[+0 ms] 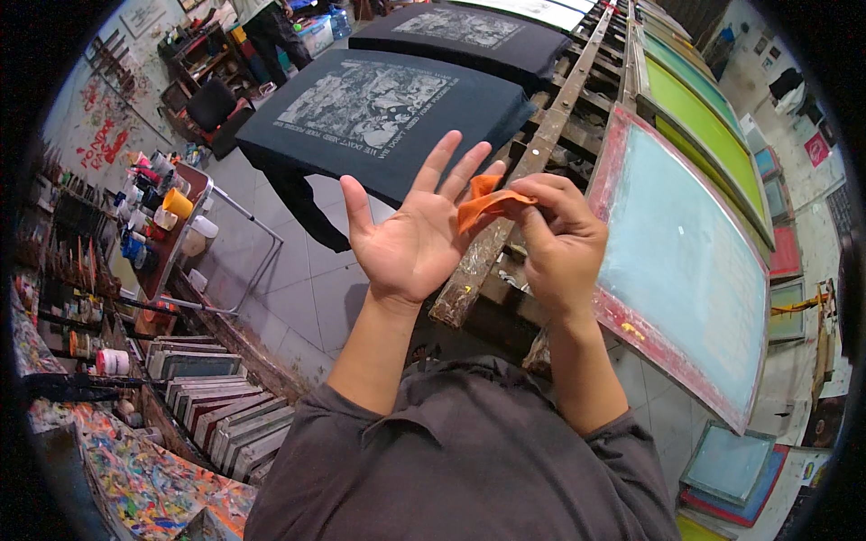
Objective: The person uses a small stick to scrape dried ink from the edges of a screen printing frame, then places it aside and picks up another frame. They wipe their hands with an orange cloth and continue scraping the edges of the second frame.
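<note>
My left hand (408,245) is held up in the middle with its palm toward me, thumb and fingers spread apart. Between the thumb and fingers of my right hand (570,251) is a small crumpled orange cloth (484,206). The cloth lies against the finger side of my left palm and covers part of the outer fingers there. Beyond my hands, a dark T-shirt (298,162) with a white print is stretched flat on a board. A second dark printed T-shirt (388,38) lies behind it.
Framed printing screens stand to my right, the nearest a pale blue screen (677,243) with a red frame. A worn rail (541,149) runs away from me. At left are a cart (194,203) holding bottles and cups, a chair (216,106) and stacked frames (216,406).
</note>
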{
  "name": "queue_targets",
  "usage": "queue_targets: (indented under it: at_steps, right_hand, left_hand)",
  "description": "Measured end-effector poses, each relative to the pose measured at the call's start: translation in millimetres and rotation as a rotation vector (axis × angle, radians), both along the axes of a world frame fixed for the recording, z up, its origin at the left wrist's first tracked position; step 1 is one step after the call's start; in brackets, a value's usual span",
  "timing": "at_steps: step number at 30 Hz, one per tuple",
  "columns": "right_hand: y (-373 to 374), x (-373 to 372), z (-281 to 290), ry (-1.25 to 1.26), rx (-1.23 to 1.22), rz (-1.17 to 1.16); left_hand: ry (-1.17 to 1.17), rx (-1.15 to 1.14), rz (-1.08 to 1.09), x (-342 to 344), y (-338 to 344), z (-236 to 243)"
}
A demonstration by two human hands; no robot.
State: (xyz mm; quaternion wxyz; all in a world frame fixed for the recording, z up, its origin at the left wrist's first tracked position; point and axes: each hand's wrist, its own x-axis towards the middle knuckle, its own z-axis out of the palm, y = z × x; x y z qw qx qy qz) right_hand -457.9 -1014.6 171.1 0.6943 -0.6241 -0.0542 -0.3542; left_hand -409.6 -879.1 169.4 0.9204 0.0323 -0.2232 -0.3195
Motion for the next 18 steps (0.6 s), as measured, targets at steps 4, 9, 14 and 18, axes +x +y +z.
queue_targets:
  at_steps: [4,9,14,18]
  right_hand:
    - [11.4,-4.0,-5.3,0.029,-0.509,-0.166]
    - [19.9,-9.6,-8.1,0.035,-0.659,-0.174]
    - [24.3,-19.5,-9.8,0.054,-0.729,-0.101]
    - [32.1,-26.1,-15.8,-0.001,-0.719,0.011]
  left_hand:
    - [0.015,0.005,0.032,-7.0,-11.5,2.4]
    - [-0.124,0.273,0.270,-4.9,-23.3,-6.0]
    - [-0.166,0.431,0.354,-1.9,-25.3,-14.6]
    - [-0.061,0.431,0.291,8.5,-23.4,-24.7]
